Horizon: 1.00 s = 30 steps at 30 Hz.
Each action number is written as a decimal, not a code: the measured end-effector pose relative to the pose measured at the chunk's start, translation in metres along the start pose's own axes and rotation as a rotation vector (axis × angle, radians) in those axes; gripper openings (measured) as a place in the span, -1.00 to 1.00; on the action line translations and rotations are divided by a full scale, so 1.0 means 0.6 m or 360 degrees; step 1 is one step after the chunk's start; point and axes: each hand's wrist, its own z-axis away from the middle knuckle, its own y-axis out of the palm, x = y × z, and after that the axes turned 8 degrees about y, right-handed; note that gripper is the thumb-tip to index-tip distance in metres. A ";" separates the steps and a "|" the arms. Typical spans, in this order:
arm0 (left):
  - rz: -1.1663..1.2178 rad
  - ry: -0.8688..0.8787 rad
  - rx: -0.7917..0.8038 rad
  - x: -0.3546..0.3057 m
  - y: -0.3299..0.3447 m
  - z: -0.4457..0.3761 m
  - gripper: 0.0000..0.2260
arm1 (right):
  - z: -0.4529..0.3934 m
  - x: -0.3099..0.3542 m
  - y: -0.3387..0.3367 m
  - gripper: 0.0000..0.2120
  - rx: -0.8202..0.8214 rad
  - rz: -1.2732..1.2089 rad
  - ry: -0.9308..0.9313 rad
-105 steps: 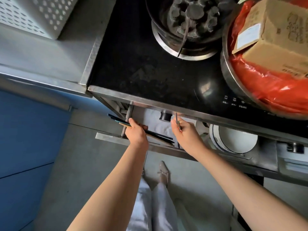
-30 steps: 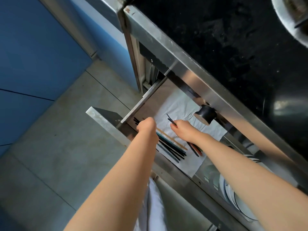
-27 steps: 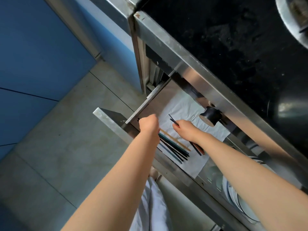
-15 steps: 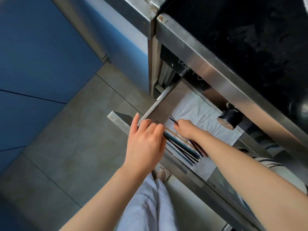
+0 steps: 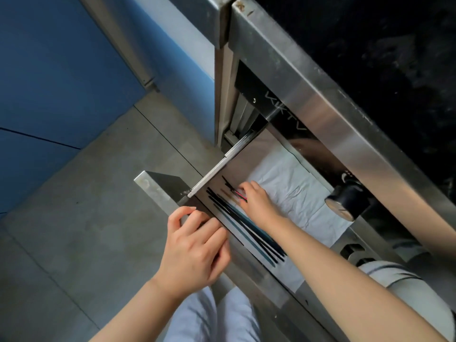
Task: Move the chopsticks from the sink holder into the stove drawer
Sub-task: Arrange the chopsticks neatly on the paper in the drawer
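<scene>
The stove drawer (image 5: 158, 191) is pulled out below the black cooktop, and a white paper liner (image 5: 291, 188) covers its floor. Several dark chopsticks (image 5: 249, 233) lie side by side along the drawer's front wall. My right hand (image 5: 257, 202) reaches into the drawer, its fingertips closed on the far ends of a dark pair with a pink-red stripe (image 5: 238, 193), pressed down beside the others. My left hand (image 5: 195, 245) is outside the drawer with its fingers curled over the top edge of the front panel and its thumb on the outer side.
A black round stove knob (image 5: 345, 201) sticks out just right of my right hand. White dishes (image 5: 399, 277) sit in the compartment at the lower right. Blue cabinet doors (image 5: 61, 82) and a grey tiled floor (image 5: 86, 218) lie to the left.
My left hand has drawn back out of the drawer and curled onto its front edge. My right hand stays on the chopsticks. The view has swung in closer.
</scene>
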 end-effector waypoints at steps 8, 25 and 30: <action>-0.0027 -0.0034 0.0022 -0.001 0.003 -0.008 -0.77 | 0.039 -0.077 0.006 -0.57 -0.0139 0.0183 -0.0289; -0.0021 -0.0091 0.0052 -0.006 -0.003 -0.003 -0.74 | 0.056 -0.138 0.069 -0.38 0.0016 0.0882 -0.0740; -0.0036 -0.0079 0.0016 -0.005 0.002 -0.003 -0.75 | 0.051 -0.159 0.058 -0.07 0.0000 0.0764 -0.0904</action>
